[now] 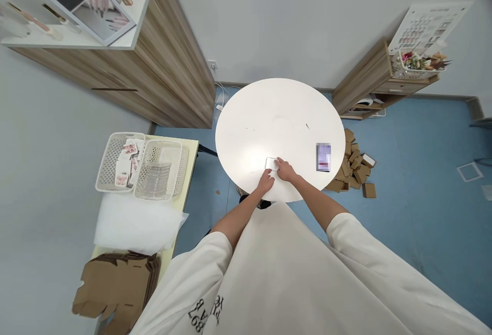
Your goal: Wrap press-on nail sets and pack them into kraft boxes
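In the head view, a loose white shirt (pixel 277 273) is being worn nearest the camera, its sleeves leading towards a round white worktop (pixel 277 104). On the near part of that worktop, a small flat white item (pixel 271 164) is being handled at its edges. Its right edge is being pinched between the thumb and forefinger of the right hand (pixel 285 169). Its near left corner is being touched by the thumb of the left hand (pixel 265 181), the fingers being held partly curled; whether a grip is being kept there cannot be told.

A dark-edged, purple-faced rectangle (pixel 323 157), blurred over, is being left untouched near the right edge.

As for progress, a single item is being worked on, and whether it is being opened, closed or only positioned cannot be made out. At the left, printed cards (pixel 130 147) and stacked clear cases (pixel 157 180) are being kept in adjoining white baskets on a pale yellow table (pixel 190 146). Beside them, a pile of white wrapping (pixel 134 222) is being stored, and brown cardboard blanks (pixel 115 284) are being kept flat and unfolded. Small brown boxes (pixel 359 173) are being left heaped on the blue floor (pixel 415 171), already formed.
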### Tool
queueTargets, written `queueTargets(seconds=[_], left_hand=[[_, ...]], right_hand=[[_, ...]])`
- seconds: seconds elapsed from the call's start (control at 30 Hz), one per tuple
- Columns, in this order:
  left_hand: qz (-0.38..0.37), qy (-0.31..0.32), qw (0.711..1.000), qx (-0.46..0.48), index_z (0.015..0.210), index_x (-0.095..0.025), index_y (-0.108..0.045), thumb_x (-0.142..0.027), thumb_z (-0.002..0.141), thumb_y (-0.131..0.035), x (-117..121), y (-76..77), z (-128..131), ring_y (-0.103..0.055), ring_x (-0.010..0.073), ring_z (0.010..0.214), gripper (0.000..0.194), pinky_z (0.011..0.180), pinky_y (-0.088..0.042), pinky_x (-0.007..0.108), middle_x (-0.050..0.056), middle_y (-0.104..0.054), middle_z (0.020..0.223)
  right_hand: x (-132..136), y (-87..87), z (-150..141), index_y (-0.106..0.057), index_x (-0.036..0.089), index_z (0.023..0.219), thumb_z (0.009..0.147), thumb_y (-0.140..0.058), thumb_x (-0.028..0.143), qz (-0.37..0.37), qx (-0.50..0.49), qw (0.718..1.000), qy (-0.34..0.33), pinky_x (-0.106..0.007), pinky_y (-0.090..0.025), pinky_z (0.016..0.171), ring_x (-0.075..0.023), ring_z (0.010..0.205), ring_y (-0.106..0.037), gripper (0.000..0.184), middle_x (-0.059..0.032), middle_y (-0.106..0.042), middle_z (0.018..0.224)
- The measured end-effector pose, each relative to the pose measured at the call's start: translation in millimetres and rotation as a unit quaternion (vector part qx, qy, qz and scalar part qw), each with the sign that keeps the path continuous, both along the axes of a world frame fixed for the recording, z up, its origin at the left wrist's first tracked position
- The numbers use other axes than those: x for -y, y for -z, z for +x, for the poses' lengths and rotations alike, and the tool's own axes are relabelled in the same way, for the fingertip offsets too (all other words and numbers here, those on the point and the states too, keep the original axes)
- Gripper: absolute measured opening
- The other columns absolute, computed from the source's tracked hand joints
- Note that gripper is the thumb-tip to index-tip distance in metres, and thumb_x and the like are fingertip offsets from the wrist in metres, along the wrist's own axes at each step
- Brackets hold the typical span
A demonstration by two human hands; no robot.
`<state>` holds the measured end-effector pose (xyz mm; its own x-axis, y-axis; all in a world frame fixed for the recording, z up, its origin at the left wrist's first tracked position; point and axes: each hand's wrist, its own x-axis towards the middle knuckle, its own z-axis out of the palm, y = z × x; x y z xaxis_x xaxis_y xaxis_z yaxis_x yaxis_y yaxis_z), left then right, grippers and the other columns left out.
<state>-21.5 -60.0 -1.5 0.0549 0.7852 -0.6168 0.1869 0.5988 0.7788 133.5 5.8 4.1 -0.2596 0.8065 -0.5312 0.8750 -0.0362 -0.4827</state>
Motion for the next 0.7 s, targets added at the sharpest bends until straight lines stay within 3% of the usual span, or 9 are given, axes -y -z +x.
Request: queueTargets(seconds=[0.33, 0.57, 0.7], left_hand=[[0.024, 0.043, 0.998, -0.037, 0.135, -0.022, -0.049, -0.011, 0.072, -0.058, -13.9, -5.7, -12.0, -0.047, 0.0299, 0.137, 0.065, 0.111, -0.040, 0.044, 0.014, -0.050, 0.147], [0.049, 0.027, 0.998, -0.041, 0.134, -0.024, -0.049, -0.009, 0.070, -0.058, -5.8, 2.0, -16.8, -0.047, 0.0283, 0.139, 0.067, 0.111, -0.041, 0.044, 0.011, -0.052, 0.147], [0.055, 0.028, 0.997, -0.041, 0.132, -0.025, -0.051, -0.009, 0.068, -0.059, -3.9, -1.6, -20.4, -0.050, 0.0283, 0.136, 0.067, 0.111, -0.040, 0.045, 0.009, -0.057, 0.142]], right_hand=[[50.9, -3.4, -7.4, -0.023, 0.014, 0.159, 0.087, -0.053, 0.025, -0.028, 0.035, 0.999, -0.003, -0.044, -0.040, 0.109, -0.0356, 0.143, -0.033, 0.079, -0.0183, -0.024, 0.161], [57.6, -9.1, -13.3, -0.019, 0.015, 0.161, 0.088, -0.053, 0.026, -0.049, 0.042, 0.998, 0.004, -0.045, -0.035, 0.112, -0.0358, 0.148, -0.023, 0.080, -0.0176, -0.019, 0.165], [57.8, -13.9, -11.5, -0.027, 0.016, 0.159, 0.090, -0.051, 0.026, -0.045, 0.026, 0.998, 0.030, -0.045, -0.035, 0.112, -0.0334, 0.145, -0.032, 0.073, -0.0167, -0.027, 0.162]])
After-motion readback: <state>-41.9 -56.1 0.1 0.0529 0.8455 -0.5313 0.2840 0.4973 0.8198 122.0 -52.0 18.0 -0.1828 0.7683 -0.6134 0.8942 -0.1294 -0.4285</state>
